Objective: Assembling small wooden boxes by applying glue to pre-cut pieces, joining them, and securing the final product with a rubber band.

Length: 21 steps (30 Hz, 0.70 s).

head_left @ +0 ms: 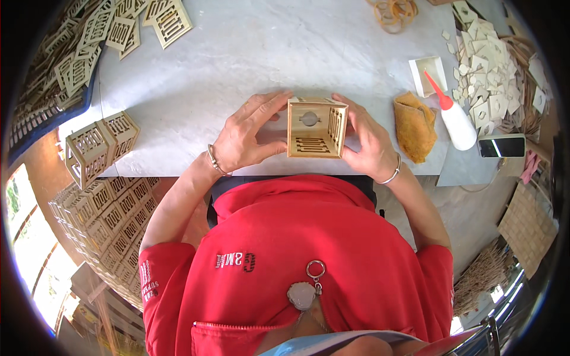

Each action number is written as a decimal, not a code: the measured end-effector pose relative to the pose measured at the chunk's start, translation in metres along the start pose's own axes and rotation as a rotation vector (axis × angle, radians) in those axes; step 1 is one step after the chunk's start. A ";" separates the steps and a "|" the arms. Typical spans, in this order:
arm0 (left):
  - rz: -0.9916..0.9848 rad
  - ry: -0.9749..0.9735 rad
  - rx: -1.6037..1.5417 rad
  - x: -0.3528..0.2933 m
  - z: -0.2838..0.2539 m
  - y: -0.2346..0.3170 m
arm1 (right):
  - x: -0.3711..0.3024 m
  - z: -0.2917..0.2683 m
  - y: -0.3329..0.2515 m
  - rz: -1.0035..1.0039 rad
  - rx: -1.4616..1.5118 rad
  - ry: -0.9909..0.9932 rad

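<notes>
A small box of thin wooden panels (322,129) stands at the front of the table, its open side facing me. Slots are cut through its lower and right walls, and a round hole shows in the back panel. My left hand (244,132) grips the box's left side, thumb at the lower corner and fingers at the upper one. On the opposite side, my right hand (369,141) holds it the same way, its fingers partly hidden behind the wall. Both hands are closed on the box.
Right of my hands lie a brown cloth (414,127), a white glue bottle with red nozzle (458,126), a small white tray (420,81), a phone (502,146) and a heap of wooden pieces (490,77). Left are slotted panels (80,62), two joined boxes (102,145) and stacked boxes (113,219).
</notes>
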<state>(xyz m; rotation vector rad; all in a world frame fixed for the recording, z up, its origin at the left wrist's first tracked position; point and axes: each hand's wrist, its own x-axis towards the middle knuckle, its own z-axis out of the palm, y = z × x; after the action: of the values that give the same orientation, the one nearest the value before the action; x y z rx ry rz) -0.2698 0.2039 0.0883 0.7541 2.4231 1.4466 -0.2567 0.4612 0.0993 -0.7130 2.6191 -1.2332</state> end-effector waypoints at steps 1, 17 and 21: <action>0.021 0.017 0.024 0.001 0.000 0.002 | 0.003 -0.002 0.001 0.001 0.001 0.002; 0.175 -0.041 0.180 0.024 -0.017 -0.009 | 0.013 -0.009 0.005 0.035 0.202 0.065; 0.087 -0.058 0.183 0.016 -0.023 -0.002 | 0.027 -0.039 0.011 0.020 -0.043 0.014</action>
<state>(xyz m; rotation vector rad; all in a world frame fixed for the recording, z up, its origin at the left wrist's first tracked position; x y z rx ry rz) -0.2945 0.1940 0.0989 0.9384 2.5311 1.2243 -0.2976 0.4810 0.1180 -0.6865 2.6651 -1.1835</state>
